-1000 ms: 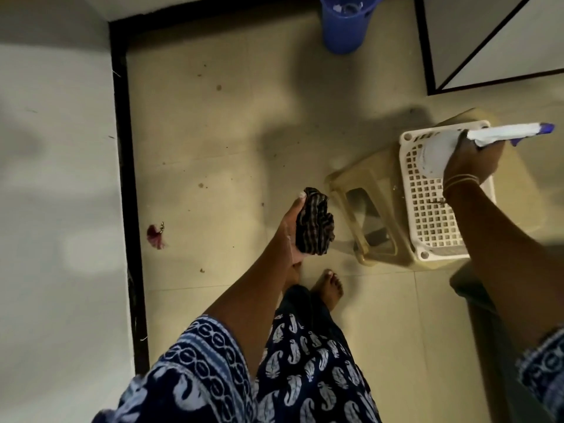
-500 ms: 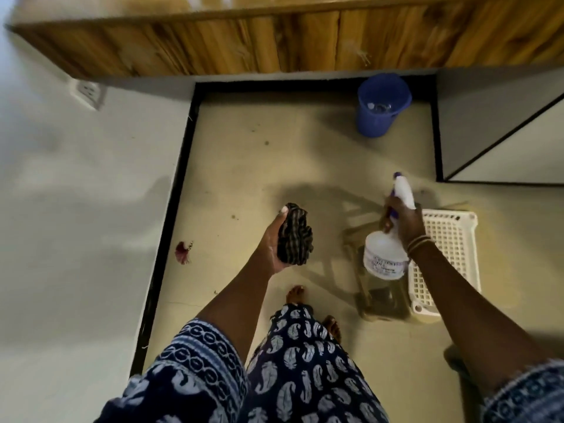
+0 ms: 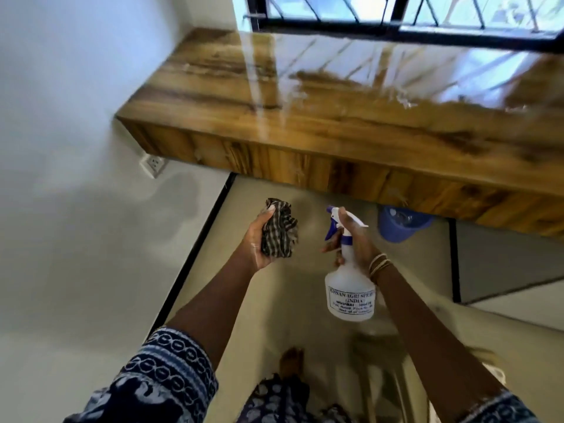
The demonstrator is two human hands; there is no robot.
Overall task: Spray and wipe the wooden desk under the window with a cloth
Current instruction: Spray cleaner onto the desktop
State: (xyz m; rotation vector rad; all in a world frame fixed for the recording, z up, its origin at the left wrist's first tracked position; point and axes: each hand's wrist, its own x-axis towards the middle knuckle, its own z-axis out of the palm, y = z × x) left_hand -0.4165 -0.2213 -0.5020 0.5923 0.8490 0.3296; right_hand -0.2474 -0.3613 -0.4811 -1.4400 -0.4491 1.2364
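Note:
The wooden desk [image 3: 335,111] runs across the upper part of the view under a barred window [image 3: 396,16], its glossy top reflecting the bars. My left hand [image 3: 254,245] is shut on a bunched dark checked cloth [image 3: 279,233], held in the air in front of the desk's front face. My right hand [image 3: 357,242] grips the neck of a white spray bottle [image 3: 349,296] with a blue trigger and nozzle, upright, nozzle pointing left toward the cloth. Both hands are below and short of the desk top.
A blue bucket [image 3: 399,224] stands on the floor under the desk. A wall socket [image 3: 154,164] sits on the white wall at left. A blurred stool and basket [image 3: 381,355] are low near my feet. A black skirting line [image 3: 195,251] edges the floor.
The view has swung up from the floor to the desk and window. My right hand has lifted the spray bottle off the basket and brought it upright beside the cloth.

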